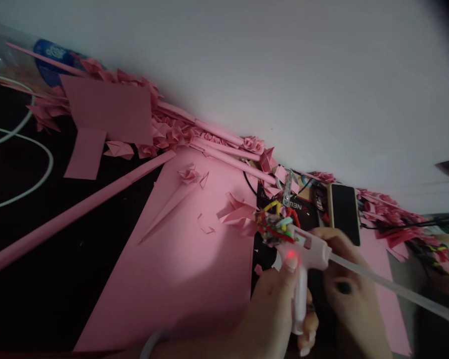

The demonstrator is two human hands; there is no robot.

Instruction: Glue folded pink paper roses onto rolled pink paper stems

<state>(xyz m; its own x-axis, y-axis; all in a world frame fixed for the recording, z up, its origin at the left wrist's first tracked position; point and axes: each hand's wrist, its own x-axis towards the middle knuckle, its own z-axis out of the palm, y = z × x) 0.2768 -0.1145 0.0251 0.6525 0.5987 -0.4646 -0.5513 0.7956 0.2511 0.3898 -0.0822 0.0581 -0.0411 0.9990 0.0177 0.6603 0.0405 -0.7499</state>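
My left hand (pixel 279 301) is wrapped around the handle of a white hot glue gun (pixel 310 253), thumb beside its small red light. A translucent glue stick (pixel 392 286) sticks out of the gun's back end, toward the lower right. Multicoloured clumps (pixel 275 227) cover the nozzle area. My right hand (pixel 353 294) is curled close against the far side of the gun; its fingertips are partly hidden, and what they hold cannot be made out. Left of the nozzle, a folded pink paper flower (pixel 239 214) lies at the edge of a pink sheet (pixel 194 269).
A long rolled pink paper tube (pixel 78 212) crosses the dark table at left. Pink paper flowers (pixel 172 132) and more tubes are heaped along the wall. A phone (pixel 344 212) lies beyond my right hand. White cable (pixel 41 187) loops at far left, near a blue-labelled bottle (pixel 52 62).
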